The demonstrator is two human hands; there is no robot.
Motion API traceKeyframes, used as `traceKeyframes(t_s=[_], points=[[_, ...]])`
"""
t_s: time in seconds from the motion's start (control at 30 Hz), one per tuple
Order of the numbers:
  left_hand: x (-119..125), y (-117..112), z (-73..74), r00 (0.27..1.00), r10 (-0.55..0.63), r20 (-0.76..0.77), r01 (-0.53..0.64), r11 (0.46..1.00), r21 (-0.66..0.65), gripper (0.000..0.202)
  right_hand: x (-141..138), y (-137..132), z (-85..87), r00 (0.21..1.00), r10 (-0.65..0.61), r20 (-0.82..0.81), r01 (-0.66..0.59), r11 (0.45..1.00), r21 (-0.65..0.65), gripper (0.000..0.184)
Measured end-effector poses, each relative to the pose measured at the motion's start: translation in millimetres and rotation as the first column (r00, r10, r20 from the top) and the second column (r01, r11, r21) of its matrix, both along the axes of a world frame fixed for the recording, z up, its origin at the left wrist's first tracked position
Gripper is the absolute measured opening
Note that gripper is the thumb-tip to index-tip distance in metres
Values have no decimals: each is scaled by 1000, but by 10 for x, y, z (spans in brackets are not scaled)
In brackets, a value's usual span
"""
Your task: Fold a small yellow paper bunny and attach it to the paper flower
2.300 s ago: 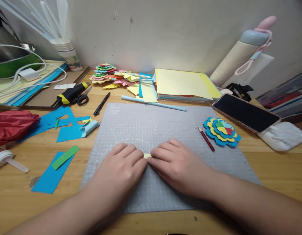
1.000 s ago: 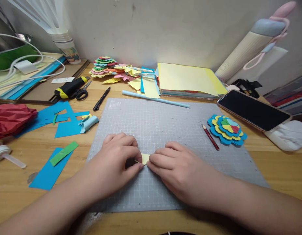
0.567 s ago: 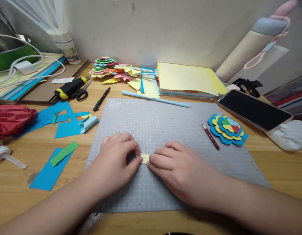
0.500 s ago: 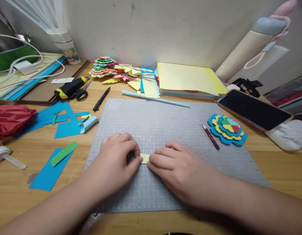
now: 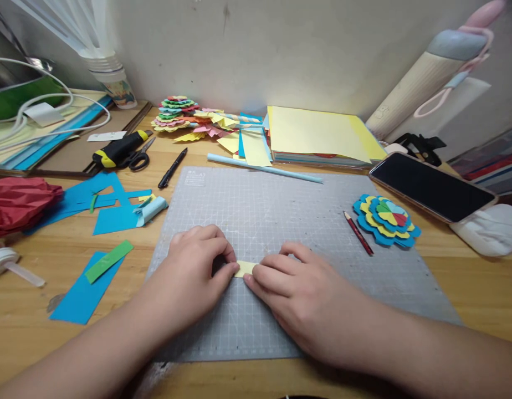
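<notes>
- Grey wall (image 5: 226,61) rises behind my wooden table (image 5: 480,293).
- Gridded grey mat (image 5: 276,210) lies flat on the wood.
- Yellow paper strip (image 5: 244,269) is over the mat, between my hands.
- My left hand (image 5: 198,266) pinches its left end, my right hand (image 5: 301,291) its right.

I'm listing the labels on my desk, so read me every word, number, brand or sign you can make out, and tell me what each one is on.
"A3", faint, so probably rather than surely: far left corner of the cutting mat; the print around it is too blurred to read.
White slip: marks too small to read.
Dark red pencil: pale marks, too small to read.
I can read nothing else.
</notes>
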State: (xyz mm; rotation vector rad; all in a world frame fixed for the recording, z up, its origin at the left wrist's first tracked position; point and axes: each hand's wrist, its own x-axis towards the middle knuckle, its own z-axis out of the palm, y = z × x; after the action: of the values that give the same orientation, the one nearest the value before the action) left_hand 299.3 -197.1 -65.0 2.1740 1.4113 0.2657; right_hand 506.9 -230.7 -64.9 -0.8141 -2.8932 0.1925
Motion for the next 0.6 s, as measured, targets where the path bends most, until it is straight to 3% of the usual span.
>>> traceKeyframes(t_s=[0.6], points=[[-11,60,1,999,-33,-3,33,999,16,13,-3,-3,22,1000,2,19,-1,999,-35,23]])
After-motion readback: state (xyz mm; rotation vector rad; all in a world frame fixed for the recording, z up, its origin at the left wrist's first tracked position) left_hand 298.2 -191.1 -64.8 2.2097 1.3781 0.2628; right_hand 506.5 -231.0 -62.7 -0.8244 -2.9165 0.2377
